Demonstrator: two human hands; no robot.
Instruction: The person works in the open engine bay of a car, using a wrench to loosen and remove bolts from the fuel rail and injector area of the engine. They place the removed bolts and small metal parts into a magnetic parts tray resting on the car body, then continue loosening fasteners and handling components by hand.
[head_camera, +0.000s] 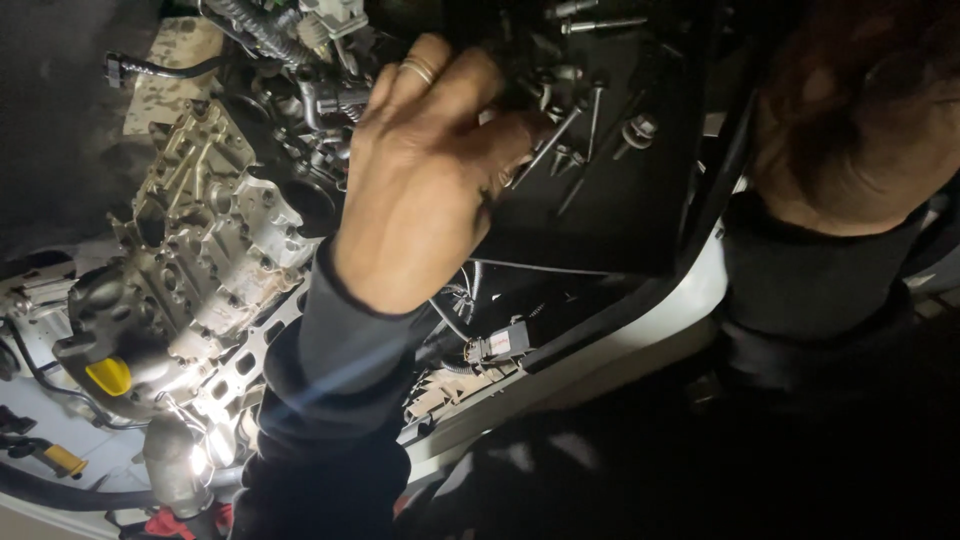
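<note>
My left hand (420, 190) reaches up over the engine bay, its back towards me, with a ring on one finger and a dark sleeve on the arm. Its thumb and curled fingers pinch a long bolt (556, 138) at the edge of a black tray (620, 220). Several more long bolts (596, 108) and a washer-head bolt (638, 130) lie on that tray just right of the thumb. My right hand is not in view.
A bare metal engine block (210, 230) fills the left, with a yellow cap (110, 376), hoses (262, 28) and a wiring connector (498, 344) around it. A person in a dark top (830, 260) leans in at the right edge, blurred.
</note>
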